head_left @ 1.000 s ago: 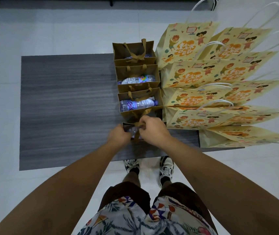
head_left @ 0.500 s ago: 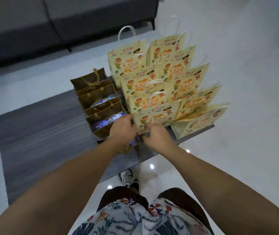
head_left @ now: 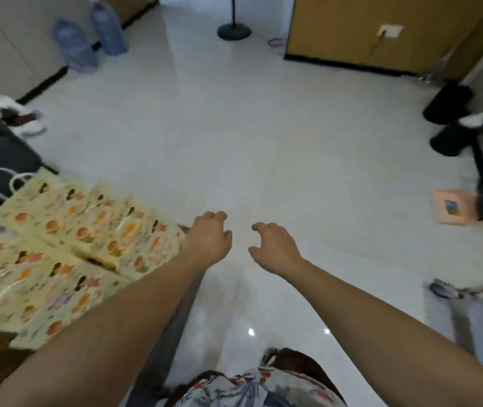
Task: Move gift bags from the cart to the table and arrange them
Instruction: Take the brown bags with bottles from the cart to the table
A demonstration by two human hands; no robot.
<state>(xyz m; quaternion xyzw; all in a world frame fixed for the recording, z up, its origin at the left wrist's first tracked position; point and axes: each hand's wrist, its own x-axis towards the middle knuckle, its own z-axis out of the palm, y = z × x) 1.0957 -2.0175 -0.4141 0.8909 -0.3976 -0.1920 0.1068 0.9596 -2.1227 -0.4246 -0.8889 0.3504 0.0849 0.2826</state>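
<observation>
Bare floor (head_left: 263, 148) ahead; bags (head_left: 67, 239) leftward

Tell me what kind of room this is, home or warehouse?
Probably a home or small office room, not a warehouse: glossy white tile floor, large water jugs by the wall, wood-panelled cabinet, and printed gift bags at left. Both hands hold nothing.

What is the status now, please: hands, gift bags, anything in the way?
Left hand and right hand: empty, loosely curled over bare floor. Yellow gift bags grouped at left, untouched. Nothing between the hands.
</observation>
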